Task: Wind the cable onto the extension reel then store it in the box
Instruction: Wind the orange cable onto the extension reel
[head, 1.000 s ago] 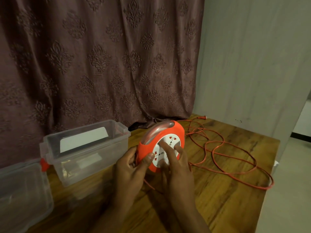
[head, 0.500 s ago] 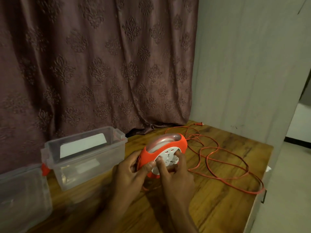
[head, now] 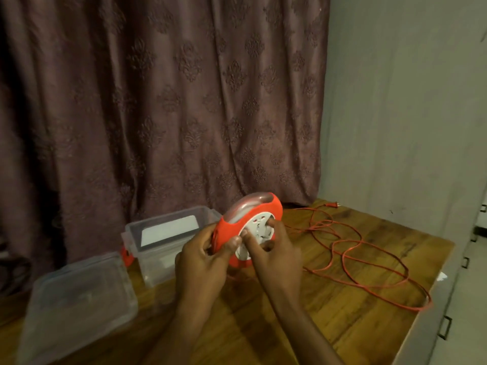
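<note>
An orange extension reel (head: pixel 274 206) with a white socket face stands upright over the wooden table (head: pixel 342 325). My left hand (head: pixel 203 262) grips its left rim, thumb on the front. My right hand (head: pixel 276 256) has its fingers curled onto the white socket disc. The orange cable (head: pixel 369 262) lies in loose loops on the table to the right, its plug (head: pixel 333 205) near the far wall. A clear plastic box (head: pixel 163 233) stands open left of the reel.
The box's clear lid (head: pixel 79 299) lies at the near left. A patterned curtain (head: pixel 158 101) hangs behind the table and a grey wall (head: pixel 408 101) is at the right. The table's right edge (head: pixel 432 285) drops off close to the cable loops.
The reel has been lifted and tilted more upright. My right fingers have shifted around the white disc. The view has moved back and to the left.
</note>
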